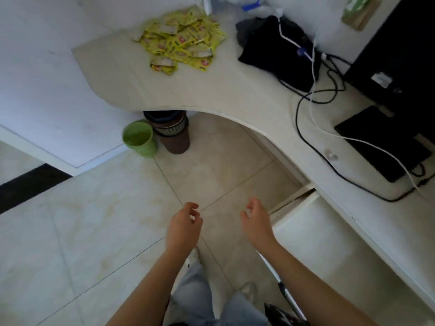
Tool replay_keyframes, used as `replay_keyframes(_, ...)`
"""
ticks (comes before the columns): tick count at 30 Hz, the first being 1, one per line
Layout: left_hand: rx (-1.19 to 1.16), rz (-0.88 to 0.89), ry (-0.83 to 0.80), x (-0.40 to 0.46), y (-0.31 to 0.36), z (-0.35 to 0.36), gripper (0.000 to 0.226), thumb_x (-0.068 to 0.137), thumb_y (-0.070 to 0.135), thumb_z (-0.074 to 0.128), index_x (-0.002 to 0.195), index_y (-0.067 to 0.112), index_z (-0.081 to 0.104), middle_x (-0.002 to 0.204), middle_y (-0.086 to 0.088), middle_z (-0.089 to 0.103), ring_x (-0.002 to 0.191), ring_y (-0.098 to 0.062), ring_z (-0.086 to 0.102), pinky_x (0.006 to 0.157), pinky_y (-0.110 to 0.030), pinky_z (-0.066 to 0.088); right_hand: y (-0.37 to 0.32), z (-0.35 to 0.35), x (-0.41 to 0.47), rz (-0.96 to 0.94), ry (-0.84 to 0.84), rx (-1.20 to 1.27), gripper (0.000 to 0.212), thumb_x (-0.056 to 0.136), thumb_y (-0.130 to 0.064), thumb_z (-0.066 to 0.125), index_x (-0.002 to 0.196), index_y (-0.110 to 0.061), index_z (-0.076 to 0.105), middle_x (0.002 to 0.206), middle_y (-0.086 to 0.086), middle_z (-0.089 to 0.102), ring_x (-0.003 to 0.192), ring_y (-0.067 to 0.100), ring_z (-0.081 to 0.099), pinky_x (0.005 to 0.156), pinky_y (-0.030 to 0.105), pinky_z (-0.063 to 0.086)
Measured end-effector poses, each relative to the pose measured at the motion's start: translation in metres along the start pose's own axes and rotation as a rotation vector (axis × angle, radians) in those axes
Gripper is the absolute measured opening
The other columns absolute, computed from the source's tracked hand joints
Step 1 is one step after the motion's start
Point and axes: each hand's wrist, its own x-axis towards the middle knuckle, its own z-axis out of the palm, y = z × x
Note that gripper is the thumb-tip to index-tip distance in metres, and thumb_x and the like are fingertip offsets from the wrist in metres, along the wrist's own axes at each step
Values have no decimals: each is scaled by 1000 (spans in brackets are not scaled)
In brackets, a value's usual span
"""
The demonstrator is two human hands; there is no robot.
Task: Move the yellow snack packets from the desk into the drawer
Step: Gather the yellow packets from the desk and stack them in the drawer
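A heap of several yellow snack packets [182,40] lies on the far left part of the curved white desk [235,95], by the wall. The white drawer unit [313,231] stands under the desk at the right, a dark gap showing along its top front edge. Both hands hang low over the tiled floor, far from the packets. My left hand [184,225] holds nothing, its fingers loosely curled. My right hand [256,220] is also empty with relaxed fingers, just left of the drawer front.
A black bag [275,50] with white and black cables [313,114] sits right of the packets. A black monitor [404,57] and its base [383,142] occupy the desk's right side. A green bin [138,140] and a brown bin [175,135] stand on the floor under the desk.
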Motion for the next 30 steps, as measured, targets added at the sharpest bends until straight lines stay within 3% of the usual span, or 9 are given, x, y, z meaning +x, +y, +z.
replay_keyframes(4, 48, 19, 60, 49, -13, -46, 26, 92, 22, 56, 118, 24, 58, 95, 10, 62, 83, -11, 60, 70, -26, 48, -49, 30, 31, -83, -17, -48, 37, 94, -16, 50, 130, -7, 43, 127, 8, 51, 108, 17, 50, 86, 24, 36)
replay_keyframes(9, 107, 19, 90, 109, -21, -102, 26, 91, 24, 56, 117, 23, 59, 103, 6, 66, 91, -15, 62, 79, -33, 53, -113, 61, 72, -103, 8, -34, 42, 93, -14, 51, 134, -5, 42, 130, 10, 50, 115, 22, 49, 90, 24, 35)
replay_keyframes(15, 143, 57, 107, 178, -18, -140, 24, 91, 24, 57, 115, 22, 61, 104, 7, 66, 94, -13, 59, 79, -29, 50, -174, 82, 125, -146, 26, -48, 43, 91, -20, 53, 133, -9, 45, 129, 5, 53, 114, 18, 50, 88, 23, 34)
replay_keyframes(21, 200, 97, 92, 255, 4, -154, 24, 91, 25, 57, 114, 22, 62, 106, 7, 65, 92, -10, 55, 76, -25, 43, -216, 74, 199, -163, 41, -88, 41, 90, -17, 54, 129, -7, 48, 129, 8, 55, 116, 24, 53, 86, 22, 33)
replay_keyframes(25, 232, 129, 77, 308, 28, -157, 24, 90, 25, 57, 113, 20, 64, 108, 5, 65, 100, -14, 58, 80, -26, 46, -243, 61, 255, -201, 40, -81, 39, 91, -17, 54, 129, -10, 48, 126, 6, 56, 108, 21, 55, 81, 22, 36)
replay_keyframes(30, 299, 152, 21, 378, 67, -158, 26, 92, 25, 54, 115, 18, 64, 113, 2, 65, 108, -17, 55, 90, -33, 49, -279, 35, 330, -238, -19, -170, 38, 93, -21, 54, 129, -11, 49, 124, 7, 57, 114, 22, 54, 93, 29, 41)
